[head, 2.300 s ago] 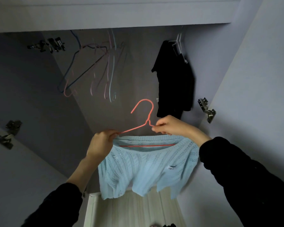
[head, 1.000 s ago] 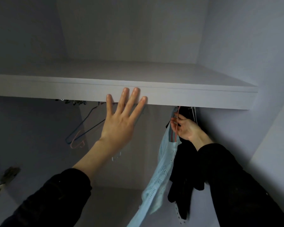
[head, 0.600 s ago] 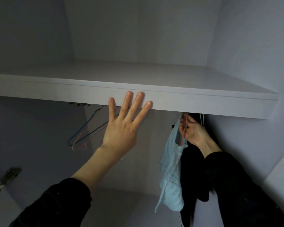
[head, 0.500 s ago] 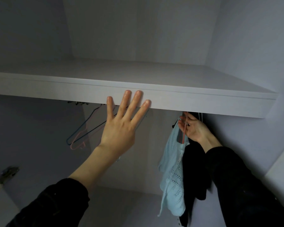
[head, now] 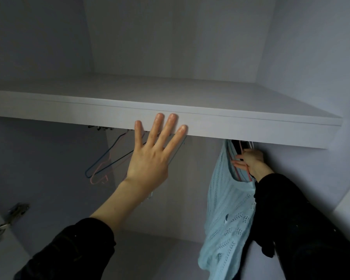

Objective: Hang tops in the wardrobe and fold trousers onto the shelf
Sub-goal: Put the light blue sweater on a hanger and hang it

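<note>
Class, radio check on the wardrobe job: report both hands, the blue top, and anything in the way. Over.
Left hand flat against shelf edge. Right hand gripping coral hanger under the shelf. Light blue top hanging beside black garment. Rail hidden; path clear.

A pale grey wardrobe interior fills the view, dim below and brighter at 3 o'clock. A thick white shelf (head: 230, 126) spans it. At 8 o'clock a metal door hinge (head: 10, 217) sits on the side panel (head: 38, 158).
</note>
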